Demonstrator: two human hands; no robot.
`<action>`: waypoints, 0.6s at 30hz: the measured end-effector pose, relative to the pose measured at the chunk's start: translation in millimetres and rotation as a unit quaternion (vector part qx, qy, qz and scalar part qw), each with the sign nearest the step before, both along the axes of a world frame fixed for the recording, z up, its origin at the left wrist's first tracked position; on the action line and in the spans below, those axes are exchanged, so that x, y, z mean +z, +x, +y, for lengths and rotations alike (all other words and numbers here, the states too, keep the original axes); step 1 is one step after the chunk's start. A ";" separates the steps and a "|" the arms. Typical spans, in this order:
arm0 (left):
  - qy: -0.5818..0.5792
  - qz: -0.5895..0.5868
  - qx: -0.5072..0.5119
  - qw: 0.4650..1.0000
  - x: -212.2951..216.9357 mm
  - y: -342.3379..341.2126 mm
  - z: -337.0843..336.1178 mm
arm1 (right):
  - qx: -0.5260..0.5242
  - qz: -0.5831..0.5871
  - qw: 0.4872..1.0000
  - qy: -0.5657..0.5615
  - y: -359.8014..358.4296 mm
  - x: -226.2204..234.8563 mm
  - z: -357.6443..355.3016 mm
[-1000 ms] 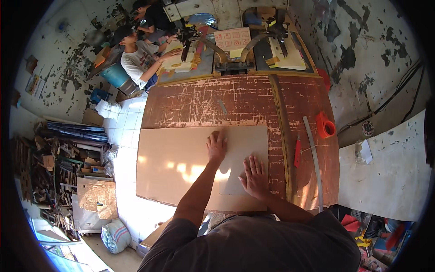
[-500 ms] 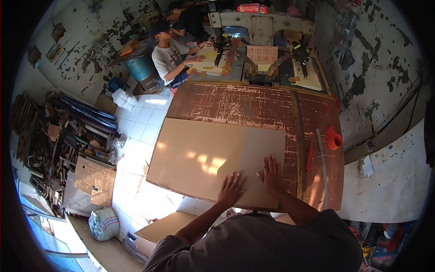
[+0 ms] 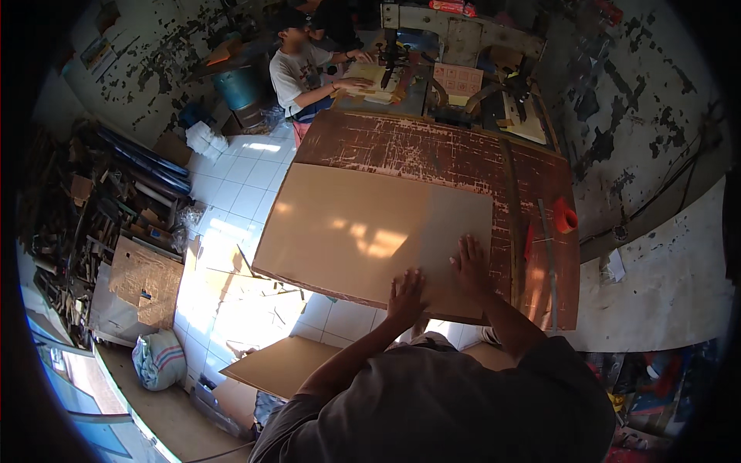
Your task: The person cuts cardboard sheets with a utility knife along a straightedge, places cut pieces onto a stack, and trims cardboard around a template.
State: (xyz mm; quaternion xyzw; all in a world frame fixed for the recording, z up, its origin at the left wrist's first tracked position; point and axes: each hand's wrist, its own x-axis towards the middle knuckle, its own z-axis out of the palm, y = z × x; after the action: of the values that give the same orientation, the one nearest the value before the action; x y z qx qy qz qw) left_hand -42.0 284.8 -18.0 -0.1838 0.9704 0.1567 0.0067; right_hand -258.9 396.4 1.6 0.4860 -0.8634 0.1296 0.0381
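Note:
A large tan sheet of board (image 3: 363, 231) lies flat on a worn brown worktable (image 3: 432, 150), overhanging its left edge. My left hand (image 3: 407, 296) presses flat on the sheet near its front edge, fingers spread. My right hand (image 3: 472, 265) rests flat on the sheet's front right part, fingers apart. Neither hand grips anything.
An orange cup-like object (image 3: 566, 216), a long metal ruler (image 3: 549, 258) and a red tool (image 3: 529, 241) lie on the table's right side. A person (image 3: 302, 71) works at a bench behind. Scrap wood (image 3: 85, 231) is piled left; a board (image 3: 282, 364) lies on the floor.
My left hand slid back from the sheet's middle to its front edge. The sheet now sits turned and further left, overhanging the table. My head has moved back and left.

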 end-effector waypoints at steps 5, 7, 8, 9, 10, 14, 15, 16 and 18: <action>-0.019 -0.010 -0.018 1.000 -12.2 -5.5 -6.1 | -0.051 -0.031 0.998 0.036 32.2 -10.1 23.6; -0.015 -0.015 -0.021 1.000 -17.3 -8.8 -6.4 | -0.050 -0.048 0.997 0.037 51.6 -9.6 44.9; -0.012 -0.020 -0.027 0.999 -16.8 -10.1 -6.5 | -0.053 -0.065 0.996 0.038 59.9 -10.0 55.5; -0.010 -0.020 -0.028 0.999 -16.5 -10.9 -7.4 | -0.054 -0.065 0.996 0.040 66.1 -10.9 62.5; -0.004 -0.029 -0.037 0.999 -13.6 -14.0 -7.4 | -0.063 -0.054 0.995 0.055 69.8 -14.5 72.3; -0.037 -0.052 -0.061 0.996 -8.8 -19.7 -8.4 | -0.068 -0.036 0.994 0.076 73.0 -27.6 86.1; -0.033 -0.051 -0.077 0.995 -8.0 -22.5 -10.3 | -0.084 -0.037 0.993 0.080 69.0 -28.6 85.0; -0.041 -0.066 -0.071 0.994 -6.6 -24.5 -12.8 | -0.071 -0.040 0.991 0.101 64.5 -28.9 81.9; -0.069 -0.087 -0.074 0.991 -0.9 -29.5 -17.7 | -0.047 -0.042 0.994 0.085 52.7 -38.7 81.0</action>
State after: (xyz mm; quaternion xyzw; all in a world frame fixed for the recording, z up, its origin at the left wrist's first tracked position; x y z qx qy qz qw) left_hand -71.6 267.0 -18.9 -0.1242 0.9855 0.0715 0.0904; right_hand -206.3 477.4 -37.1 0.4405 -0.8941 0.0741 -0.0341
